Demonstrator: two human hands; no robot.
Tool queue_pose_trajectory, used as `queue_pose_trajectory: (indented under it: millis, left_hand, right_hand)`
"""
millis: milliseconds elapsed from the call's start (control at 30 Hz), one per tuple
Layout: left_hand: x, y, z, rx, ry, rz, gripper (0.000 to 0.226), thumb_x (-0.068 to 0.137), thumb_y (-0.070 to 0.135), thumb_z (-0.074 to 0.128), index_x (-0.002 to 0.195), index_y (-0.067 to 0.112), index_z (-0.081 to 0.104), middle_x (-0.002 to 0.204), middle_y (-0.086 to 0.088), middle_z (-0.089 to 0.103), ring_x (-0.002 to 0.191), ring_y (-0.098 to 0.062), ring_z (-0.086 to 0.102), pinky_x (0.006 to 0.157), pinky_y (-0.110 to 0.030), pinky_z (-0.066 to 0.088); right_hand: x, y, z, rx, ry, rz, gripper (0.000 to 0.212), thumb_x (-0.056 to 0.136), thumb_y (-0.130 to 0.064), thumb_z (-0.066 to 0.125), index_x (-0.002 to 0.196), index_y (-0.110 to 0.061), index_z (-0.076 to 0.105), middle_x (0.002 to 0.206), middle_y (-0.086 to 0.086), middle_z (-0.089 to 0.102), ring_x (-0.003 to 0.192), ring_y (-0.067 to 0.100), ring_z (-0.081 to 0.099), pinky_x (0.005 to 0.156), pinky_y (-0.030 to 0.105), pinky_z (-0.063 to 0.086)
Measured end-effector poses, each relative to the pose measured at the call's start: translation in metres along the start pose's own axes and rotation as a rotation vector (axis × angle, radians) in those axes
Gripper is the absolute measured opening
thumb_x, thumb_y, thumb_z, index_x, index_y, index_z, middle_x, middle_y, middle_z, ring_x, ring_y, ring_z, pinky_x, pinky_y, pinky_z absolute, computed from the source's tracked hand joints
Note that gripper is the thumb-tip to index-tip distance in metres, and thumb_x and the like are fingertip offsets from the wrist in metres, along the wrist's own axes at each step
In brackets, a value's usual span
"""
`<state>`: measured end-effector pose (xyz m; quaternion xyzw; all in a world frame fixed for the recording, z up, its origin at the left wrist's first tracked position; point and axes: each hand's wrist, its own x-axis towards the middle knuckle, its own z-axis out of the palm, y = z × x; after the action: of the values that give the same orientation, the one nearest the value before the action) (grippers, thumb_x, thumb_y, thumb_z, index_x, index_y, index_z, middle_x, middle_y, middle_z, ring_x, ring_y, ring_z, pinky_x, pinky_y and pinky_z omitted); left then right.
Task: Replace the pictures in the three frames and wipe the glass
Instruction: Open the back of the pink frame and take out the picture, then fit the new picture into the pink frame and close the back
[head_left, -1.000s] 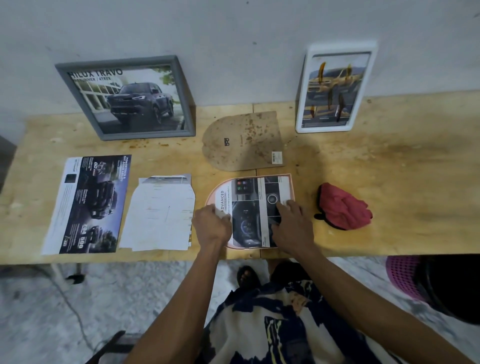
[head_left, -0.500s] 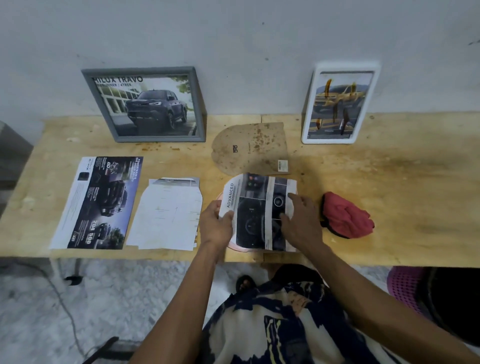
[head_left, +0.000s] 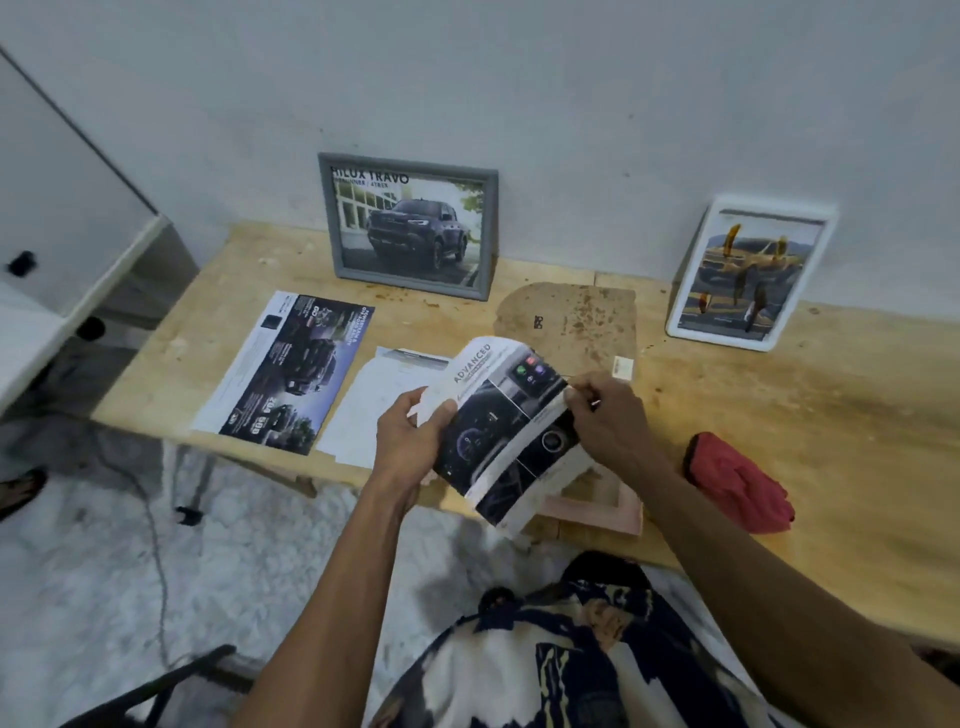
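Both hands hold a printed picture with "ADVANCED" on it (head_left: 511, 421), lifted and tilted above the table's front edge. My left hand (head_left: 410, 441) grips its left side and my right hand (head_left: 605, 415) pinches its upper right edge. Under it lies a pink arch-shaped frame (head_left: 597, 506), mostly hidden. Its brown backing board (head_left: 576, 314) lies flat behind. A grey frame with a truck picture (head_left: 410, 226) and a white frame with a yellow picture (head_left: 750, 273) lean on the wall. A red cloth (head_left: 737, 483) lies to the right.
On the wooden table (head_left: 831, 415), a dark car brochure (head_left: 291, 371) and a white cut sheet (head_left: 379, 400) lie at the left. A white cabinet (head_left: 62, 249) stands left of the table. A cable (head_left: 150, 525) runs on the floor.
The picture lay flat on the pink frame a second ago; both hands have lifted it off and tilted it. The head has turned left, shifting the whole scene right.
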<state>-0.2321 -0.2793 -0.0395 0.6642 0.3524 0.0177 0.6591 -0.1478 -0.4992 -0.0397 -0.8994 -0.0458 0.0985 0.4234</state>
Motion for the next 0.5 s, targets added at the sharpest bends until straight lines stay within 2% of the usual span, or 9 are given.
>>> queue_pose_trajectory:
  millis: [33,100,200,267,333,400,500]
  left_hand:
    - [-0.003,-0.002,-0.004,-0.042,0.016,-0.027,0.035,0.086,0.022,0.077,0.118,0.015,0.063,0.107,-0.009,0.074,0.091,-0.024,0.072,0.077,-0.045,0.061]
    - [-0.012,-0.005,-0.01,-0.077,0.037,-0.085,0.036,0.085,0.015,0.077,0.117,0.012,0.062,0.098,-0.012,0.075,0.077,-0.021,0.072,0.069,-0.041,0.059]
    - [-0.021,-0.013,-0.013,-0.089,0.084,-0.144,0.039,0.085,0.004,0.075,0.119,0.008,0.058,0.085,-0.02,0.067,0.064,-0.024,0.064,0.057,-0.033,0.05]
    - [-0.019,-0.016,-0.013,-0.067,0.142,-0.154,0.037,0.086,-0.001,0.072,0.118,0.007,0.056,0.081,-0.017,0.062,0.063,-0.024,0.059,0.053,-0.029,0.046]
    - [-0.015,-0.016,-0.014,-0.022,0.182,-0.154,0.032,0.087,-0.003,0.07,0.113,0.008,0.057,0.08,-0.012,0.066,0.059,-0.02,0.062,0.047,-0.026,0.047]
    - [-0.009,-0.014,-0.019,-0.014,0.207,-0.144,0.029,0.087,-0.003,0.069,0.112,0.008,0.059,0.083,-0.013,0.069,0.061,-0.022,0.067,0.048,-0.03,0.053]
    - [0.009,-0.01,-0.038,0.029,0.228,-0.134,0.026,0.087,-0.001,0.07,0.107,0.013,0.062,0.092,-0.02,0.071,0.076,-0.034,0.072,0.065,-0.048,0.062]
  right_hand:
    - [0.0,-0.003,0.003,0.056,-0.002,0.023,0.014,0.095,-0.019,0.055,0.096,-0.011,0.066,0.091,0.002,0.064,0.088,0.023,0.06,0.079,0.036,0.049]
    - [0.002,-0.006,0.009,0.156,-0.001,0.115,0.012,0.093,-0.022,0.056,0.095,-0.015,0.066,0.094,0.001,0.066,0.089,0.022,0.062,0.083,0.043,0.052]
    - [0.001,-0.008,0.018,0.283,-0.02,0.241,0.011,0.095,-0.022,0.056,0.097,-0.019,0.066,0.101,0.004,0.068,0.092,0.02,0.061,0.084,0.038,0.052]
    - [-0.001,-0.008,0.022,0.286,-0.053,0.283,0.012,0.095,-0.024,0.056,0.1,-0.02,0.066,0.101,0.002,0.067,0.093,0.019,0.06,0.084,0.037,0.051]
    - [-0.005,-0.008,0.026,0.291,-0.101,0.35,0.014,0.094,-0.024,0.055,0.101,-0.02,0.067,0.098,0.0,0.067,0.091,0.018,0.06,0.084,0.037,0.051]
    - [-0.009,-0.01,0.035,0.356,-0.163,0.403,0.014,0.092,-0.022,0.055,0.095,-0.023,0.068,0.093,-0.002,0.07,0.089,0.019,0.064,0.084,0.039,0.053]
    - [-0.004,-0.023,0.05,0.36,-0.223,0.446,0.017,0.085,-0.015,0.055,0.087,-0.022,0.07,0.084,-0.003,0.073,0.084,0.019,0.068,0.08,0.039,0.056]
